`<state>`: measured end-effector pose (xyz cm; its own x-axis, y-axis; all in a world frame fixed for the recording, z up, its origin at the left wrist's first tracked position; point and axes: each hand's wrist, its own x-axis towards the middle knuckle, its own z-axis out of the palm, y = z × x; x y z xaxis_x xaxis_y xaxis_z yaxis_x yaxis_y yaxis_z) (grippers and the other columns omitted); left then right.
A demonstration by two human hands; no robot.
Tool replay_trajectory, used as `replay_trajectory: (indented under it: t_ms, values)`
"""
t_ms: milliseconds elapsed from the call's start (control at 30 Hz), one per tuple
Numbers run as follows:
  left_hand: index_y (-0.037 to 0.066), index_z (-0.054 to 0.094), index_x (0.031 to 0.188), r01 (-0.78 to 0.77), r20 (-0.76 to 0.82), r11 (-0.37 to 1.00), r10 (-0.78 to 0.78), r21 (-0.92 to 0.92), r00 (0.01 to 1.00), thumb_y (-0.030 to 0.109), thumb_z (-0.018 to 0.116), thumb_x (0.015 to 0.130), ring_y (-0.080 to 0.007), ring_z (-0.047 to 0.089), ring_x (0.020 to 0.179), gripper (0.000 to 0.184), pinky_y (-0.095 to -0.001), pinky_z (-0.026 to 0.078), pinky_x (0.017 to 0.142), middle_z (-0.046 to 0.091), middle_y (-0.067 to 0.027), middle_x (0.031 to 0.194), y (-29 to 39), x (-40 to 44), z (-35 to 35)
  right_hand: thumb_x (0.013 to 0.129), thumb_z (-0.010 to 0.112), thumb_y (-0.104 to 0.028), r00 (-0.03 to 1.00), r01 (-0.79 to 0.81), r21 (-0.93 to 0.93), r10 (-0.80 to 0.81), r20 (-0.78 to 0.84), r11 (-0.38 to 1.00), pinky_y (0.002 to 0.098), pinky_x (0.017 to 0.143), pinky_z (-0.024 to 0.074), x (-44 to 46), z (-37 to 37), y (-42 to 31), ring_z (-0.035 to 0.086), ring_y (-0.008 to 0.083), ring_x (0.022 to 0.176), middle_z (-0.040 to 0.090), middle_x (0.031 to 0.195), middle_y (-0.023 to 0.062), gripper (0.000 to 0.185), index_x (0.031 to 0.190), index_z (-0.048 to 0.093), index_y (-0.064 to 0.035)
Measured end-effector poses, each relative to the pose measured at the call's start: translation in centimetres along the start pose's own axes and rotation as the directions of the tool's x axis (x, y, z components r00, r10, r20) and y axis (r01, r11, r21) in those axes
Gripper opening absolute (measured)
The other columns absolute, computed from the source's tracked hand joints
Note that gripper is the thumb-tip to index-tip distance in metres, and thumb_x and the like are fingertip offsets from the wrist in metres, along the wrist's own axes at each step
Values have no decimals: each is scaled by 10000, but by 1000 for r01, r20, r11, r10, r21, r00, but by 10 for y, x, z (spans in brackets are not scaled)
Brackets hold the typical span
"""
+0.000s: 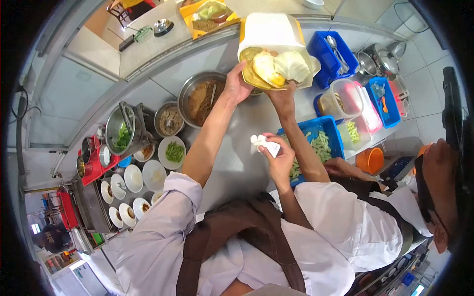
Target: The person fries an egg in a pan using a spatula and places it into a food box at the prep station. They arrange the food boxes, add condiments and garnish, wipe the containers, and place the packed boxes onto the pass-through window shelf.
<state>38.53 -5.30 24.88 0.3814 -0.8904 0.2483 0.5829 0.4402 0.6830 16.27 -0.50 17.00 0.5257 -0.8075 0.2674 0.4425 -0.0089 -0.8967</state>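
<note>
My left hand grips the left side of a yellow-and-white takeaway box, its lid raised. Inside lie a fried egg, a pale white mound and flat yellow-brown pieces. A co-worker's hand is under the same box from the right. Lower down, my right hand is closed around a small crumpled white packet or tissue, above the steel counter. Which of the two it is, I cannot tell.
A large pot of brown food stands left of the box. White bowls line the left side. At right are a blue tray of cut green vegetables and a blue utensil bin. The co-worker's other hand is beside the tray.
</note>
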Motion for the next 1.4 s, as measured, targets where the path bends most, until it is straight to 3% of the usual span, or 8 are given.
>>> replay_trajectory:
  t_ms: [33, 167, 367, 433, 567, 700, 1100, 1400]
  values:
    - [30, 373, 1316, 18, -34, 1000, -17, 22, 999, 335, 538, 836, -254, 449, 1193, 592, -421, 338, 1009, 471, -112, 1300, -4, -9, -3, 692, 708, 47, 991, 129, -55, -126, 47, 990, 285, 816, 458, -6, 4, -5, 576, 179, 933, 609, 1037, 151, 225, 879, 591, -1]
    - [19, 366, 1313, 41, -90, 998, -46, -49, 995, 283, 523, 842, -253, 460, 1186, 563, -407, 346, 1016, 480, -123, 1288, -16, -67, -11, 693, 696, 62, 972, 234, -182, -225, 69, 955, 285, 834, 445, -26, 13, -21, 572, 171, 942, 603, 1057, 138, 225, 882, 599, -9]
    - [-29, 310, 1332, -61, -133, 989, 79, 133, 988, 190, 514, 815, -272, 405, 1247, 597, -412, 308, 1061, 424, -157, 1336, -26, -155, -34, 710, 656, 68, 969, 246, -234, -238, 61, 941, 307, 859, 435, -39, 17, -26, 565, 227, 999, 599, 1039, 136, 220, 916, 606, 9]
    - [-26, 307, 1333, -69, -166, 991, 88, 115, 982, 167, 516, 808, -271, 403, 1249, 598, -412, 317, 1057, 413, -157, 1344, -37, -179, -51, 714, 641, 77, 895, 443, -455, -410, 177, 772, 299, 820, 450, -39, 17, -18, 576, 234, 987, 592, 1044, 137, 234, 933, 598, 3]
    - [-18, 308, 1339, -29, -264, 997, 9, -72, 964, 256, 458, 861, -276, 405, 1246, 571, -422, 294, 1064, 419, -156, 1338, -56, -227, -65, 696, 625, 69, 966, 259, -518, -220, 137, 815, 311, 710, 492, -38, 40, -6, 628, 287, 829, 615, 924, 187, 249, 932, 595, -5]
    - [5, 330, 1335, -42, -415, 991, -16, -130, 910, 318, 378, 917, -280, 416, 1233, 524, -429, 293, 1058, 431, -139, 1332, -63, -268, -75, 651, 594, 115, 896, 434, -522, -295, 331, 734, 340, 657, 494, -40, 57, 27, 623, 313, 771, 618, 854, 160, 244, 868, 579, 4]
    - [40, 413, 1285, -67, -505, 958, -86, -278, 859, 324, 328, 951, -256, 480, 1156, 446, -423, 352, 1013, 512, -109, 1244, -105, -345, -164, 663, 592, 87, 792, 516, -552, -119, 599, 655, 389, 709, 491, -92, 85, 124, 612, 342, 813, 626, 883, 164, 243, 887, 629, -2]
    - [36, 325, 1343, -25, -517, 999, 46, 48, 855, 277, 324, 962, -238, 427, 1213, 451, -386, 334, 1029, 432, -111, 1318, -119, -369, -183, 676, 600, -4, 821, 491, -687, -22, 570, 536, 443, 636, 476, -103, 85, 143, 586, 372, 712, 579, 790, 186, 83, 755, 581, 12]
